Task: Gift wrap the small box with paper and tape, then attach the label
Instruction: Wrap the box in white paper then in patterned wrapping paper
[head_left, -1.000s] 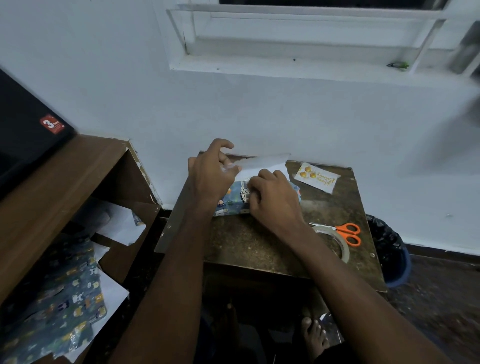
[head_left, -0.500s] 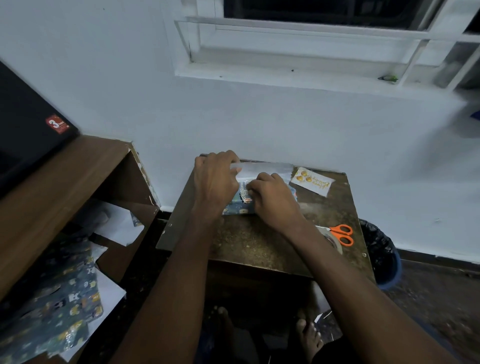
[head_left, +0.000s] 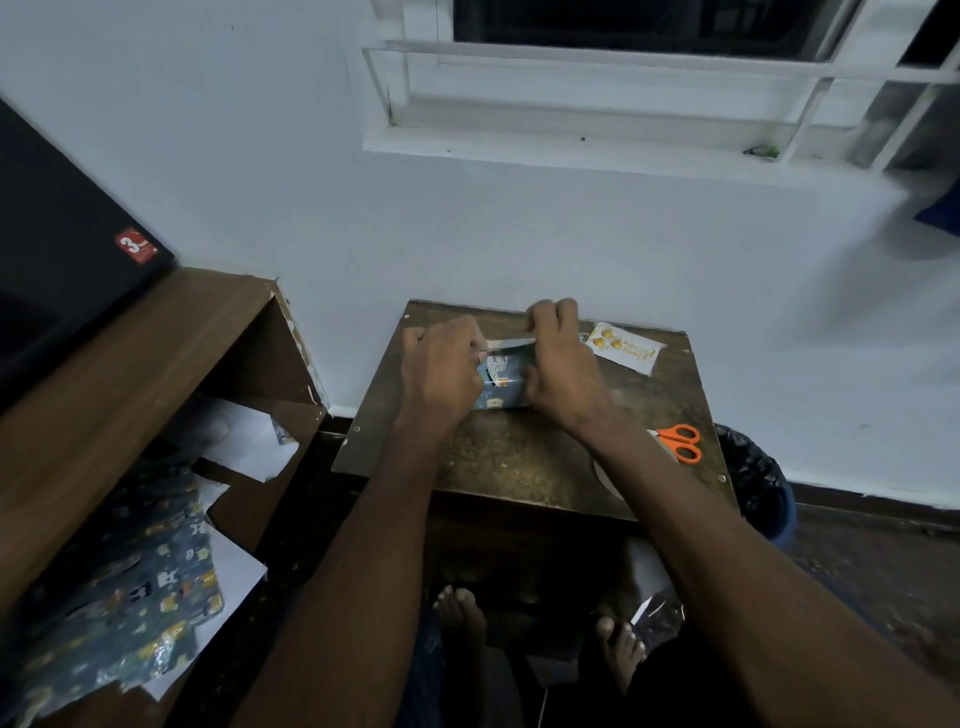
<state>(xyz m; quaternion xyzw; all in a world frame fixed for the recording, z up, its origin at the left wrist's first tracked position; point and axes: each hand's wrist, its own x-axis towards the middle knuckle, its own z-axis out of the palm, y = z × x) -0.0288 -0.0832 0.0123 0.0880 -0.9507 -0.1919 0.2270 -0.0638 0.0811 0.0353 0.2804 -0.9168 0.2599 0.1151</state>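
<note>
Brown table (head_left: 519, 462): both hands' grips hold the wrapped box (head_left: 501, 382); label (head_left: 623, 347), scissors (head_left: 678, 441) beside.

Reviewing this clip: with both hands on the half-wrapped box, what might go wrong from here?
1. Both the left hand and right hand hold paper on the box; the tape roll lies partly under the right forearm, so freeing a hand may let the fold spring open.
2. The label lies right beside the right hand and might get knocked.
3. The scissors sit close to the table edge; the forearm may nudge them off.

A home room: bare feet (head_left: 462, 613), small table (head_left: 519, 462).
</note>
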